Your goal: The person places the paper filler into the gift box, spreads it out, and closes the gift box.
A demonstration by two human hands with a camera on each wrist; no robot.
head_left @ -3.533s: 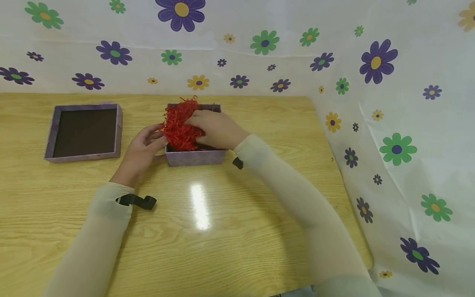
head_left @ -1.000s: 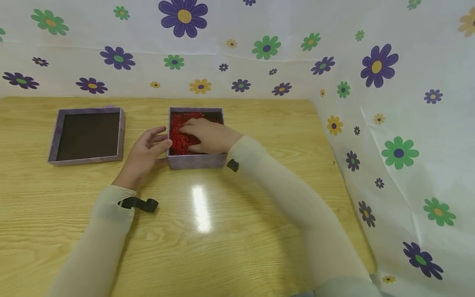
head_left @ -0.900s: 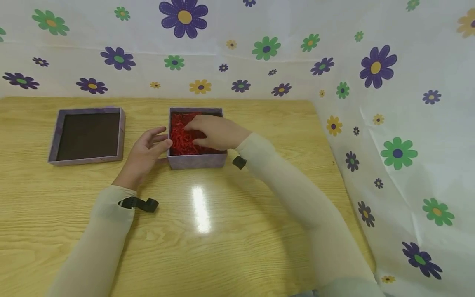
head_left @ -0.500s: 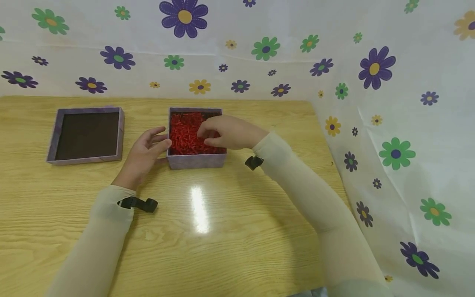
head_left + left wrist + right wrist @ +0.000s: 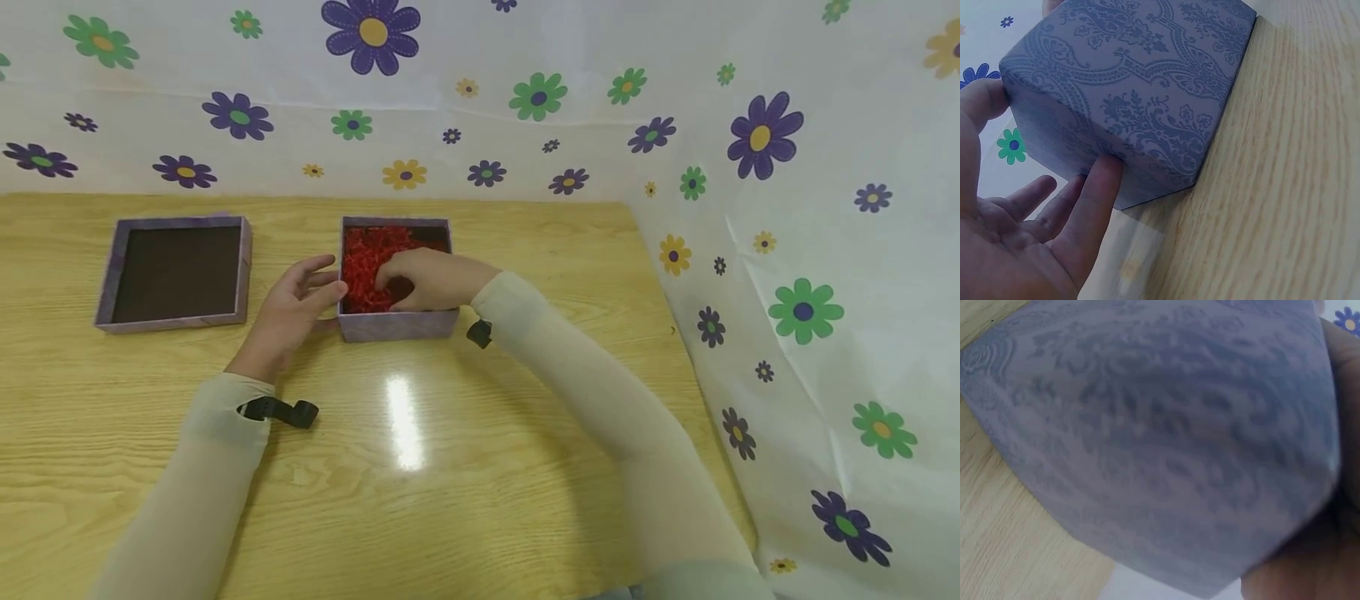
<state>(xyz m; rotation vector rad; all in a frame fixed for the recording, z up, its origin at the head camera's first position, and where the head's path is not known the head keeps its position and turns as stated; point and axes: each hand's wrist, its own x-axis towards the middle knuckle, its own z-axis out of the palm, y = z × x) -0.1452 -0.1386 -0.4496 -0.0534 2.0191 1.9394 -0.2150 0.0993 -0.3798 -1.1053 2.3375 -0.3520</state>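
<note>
An open purple patterned box holds red shredded paper, which lies below the rim and mostly toward the left and middle. My right hand reaches into the box from the right. Its fingers bend down into the paper with the thumb apart from them; their tips are hidden. My left hand rests against the box's left wall, thumb at the rim. In the left wrist view its fingertips touch the patterned side of the box. The right wrist view shows the box wall close up and blurred.
A shallow purple lid with a dark inside lies upturned on the wooden table, left of the box. A white flowered sheet hangs along the back and right of the table.
The red shredded paper stood heaped above the rim and now lies spread inside the box. My right hand moved right, then back left and down into the paper. My left hand stays at the box.
</note>
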